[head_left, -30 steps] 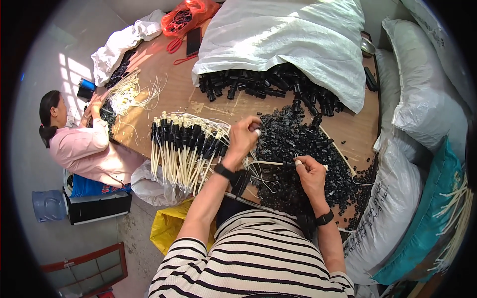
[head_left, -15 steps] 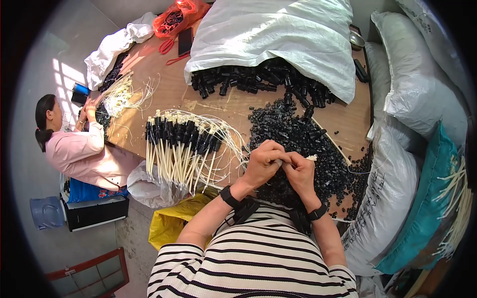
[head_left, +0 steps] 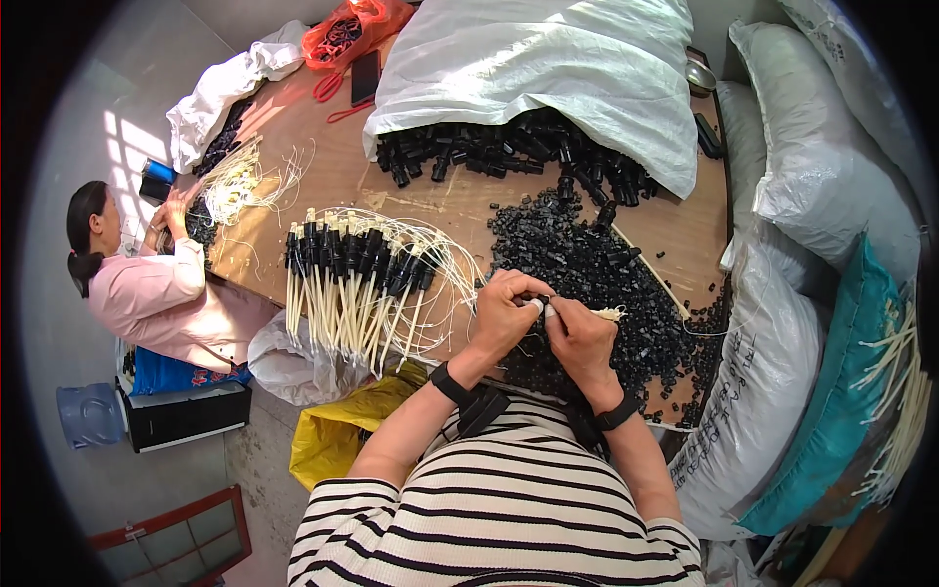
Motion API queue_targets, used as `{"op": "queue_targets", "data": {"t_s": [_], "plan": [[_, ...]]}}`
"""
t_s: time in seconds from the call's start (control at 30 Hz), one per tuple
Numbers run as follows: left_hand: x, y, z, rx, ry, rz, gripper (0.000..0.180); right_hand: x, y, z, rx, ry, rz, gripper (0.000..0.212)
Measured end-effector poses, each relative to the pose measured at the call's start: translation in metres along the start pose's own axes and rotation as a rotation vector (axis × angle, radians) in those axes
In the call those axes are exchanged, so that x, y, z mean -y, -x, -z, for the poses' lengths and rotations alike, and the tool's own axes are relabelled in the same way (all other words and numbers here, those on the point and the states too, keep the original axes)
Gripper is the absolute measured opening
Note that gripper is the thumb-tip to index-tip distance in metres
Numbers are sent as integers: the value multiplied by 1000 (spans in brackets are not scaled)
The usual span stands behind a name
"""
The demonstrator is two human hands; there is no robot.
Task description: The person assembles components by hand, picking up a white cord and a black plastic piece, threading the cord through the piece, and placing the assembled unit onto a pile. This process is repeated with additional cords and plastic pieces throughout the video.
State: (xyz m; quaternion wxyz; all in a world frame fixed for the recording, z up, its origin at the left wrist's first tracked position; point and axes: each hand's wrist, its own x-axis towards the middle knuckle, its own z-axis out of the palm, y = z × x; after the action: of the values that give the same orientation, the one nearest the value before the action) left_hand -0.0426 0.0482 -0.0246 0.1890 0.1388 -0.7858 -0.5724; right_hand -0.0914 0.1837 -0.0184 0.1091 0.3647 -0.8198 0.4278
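Observation:
My left hand (head_left: pixel 503 315) and my right hand (head_left: pixel 582 340) are close together over a heap of small black plastic pieces (head_left: pixel 548 235). Both are closed in a pinch, thumbs and fingertips nearly meeting around something small and dark that I cannot make out. A cream-coloured connector end (head_left: pixel 611 314) shows beside my right knuckles; whether that hand grips it is unclear. To the left lies a bundle of cream cables with black sleeves (head_left: pixel 357 259), its thin white wires (head_left: pixel 455 259) looping toward my left hand.
A white woven sack (head_left: pixel 538 64) spills larger black plastic fittings (head_left: pixel 489 152) at the back. Full sacks (head_left: pixel 753 391) crowd the right side. A yellow bag (head_left: pixel 337 435) hangs at the table's near edge. Another person in pink (head_left: pixel 161 293) works at the left over pale wires (head_left: pixel 235 191).
My fingertips have parted slightly, thumbs now raised with a small dark gap between them. My right hand has shifted a little left. The table things look the same.

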Motion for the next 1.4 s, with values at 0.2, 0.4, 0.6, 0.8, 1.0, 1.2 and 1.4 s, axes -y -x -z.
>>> {"op": "queue_targets", "data": {"t_s": [0.2,0.4,0.6,0.8,1.0,1.2,1.4], "plan": [[-4,-1,1,-50,-8,64,14,-2,3,-3,-33,-89,-14,8],[-7,-13,16,-16,-262,-283,22,-5,4,11,161,-667,-458,16],[-5,-5,13,363,-273,-317,23,-5,-3,34,142,-1353,-708,15],[-2,-4,20,343,-292,-307,40,-19,-8,48,98,-1136,-684,15],[14,10,22,393,-543,-450,44,-39,-6,51,-68,-650,-600,15],[-3,7,28,348,-497,-264,41,-22,-30,89,-124,667,18,41],[-20,8,28,323,-480,-290,38,-14,-17,55,411,-350,-419,34]]}}
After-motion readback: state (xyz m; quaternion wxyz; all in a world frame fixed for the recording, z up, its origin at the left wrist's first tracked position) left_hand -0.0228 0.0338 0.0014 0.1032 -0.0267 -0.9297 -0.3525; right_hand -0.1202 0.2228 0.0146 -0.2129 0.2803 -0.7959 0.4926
